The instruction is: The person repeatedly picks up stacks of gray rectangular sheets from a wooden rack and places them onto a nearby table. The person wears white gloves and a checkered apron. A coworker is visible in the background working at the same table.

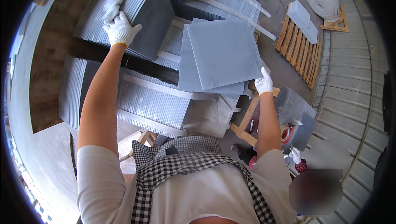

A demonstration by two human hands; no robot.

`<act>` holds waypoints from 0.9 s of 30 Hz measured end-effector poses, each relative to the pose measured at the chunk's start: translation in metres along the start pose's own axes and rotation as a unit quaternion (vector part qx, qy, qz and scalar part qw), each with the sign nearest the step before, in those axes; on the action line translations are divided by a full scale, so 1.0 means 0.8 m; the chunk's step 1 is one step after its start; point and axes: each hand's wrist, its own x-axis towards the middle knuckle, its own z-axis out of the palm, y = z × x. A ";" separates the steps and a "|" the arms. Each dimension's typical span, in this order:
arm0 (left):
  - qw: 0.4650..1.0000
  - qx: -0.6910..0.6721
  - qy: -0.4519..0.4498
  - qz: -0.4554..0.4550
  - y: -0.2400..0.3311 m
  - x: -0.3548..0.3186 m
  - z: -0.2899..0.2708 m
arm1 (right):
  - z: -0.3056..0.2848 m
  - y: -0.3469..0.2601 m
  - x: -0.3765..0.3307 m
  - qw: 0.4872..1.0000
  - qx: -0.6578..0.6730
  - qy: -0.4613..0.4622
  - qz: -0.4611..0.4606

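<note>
My left hand (122,31), in a white knitted glove, reaches over a slanted row of thin grey panels (93,11) at the upper left. Its thumb sticks out and its fingers stretch to a crumpled white cloth (112,9) lying on the panel edges. My right hand (264,83), gloved too, is at the right corner of a square grey panel (225,53), its fingers closed at the edge and partly hidden. That panel lies turned at an angle over another grey panel (187,73), on top of the strapped stacks.
A strapped panel stack (152,100) stands in front of me. At the right are a wooden pallet (299,44) with white blocks, a white foam roll (324,3) and a red tape roll (286,134). Another person's gloved hand (295,154) shows at the lower right.
</note>
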 end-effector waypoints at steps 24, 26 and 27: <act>1.000 0.005 0.026 0.004 -0.002 0.000 0.006 | 0.053 0.000 -0.045 0.176 -0.843 -0.112 -0.495; 1.000 -0.013 0.013 0.008 0.000 -0.002 0.000 | 0.047 0.006 -0.042 0.157 -0.859 -0.105 -0.475; 1.000 -0.007 0.016 0.008 0.010 -0.002 -0.005 | 0.043 0.008 -0.044 0.146 -0.867 -0.100 -0.466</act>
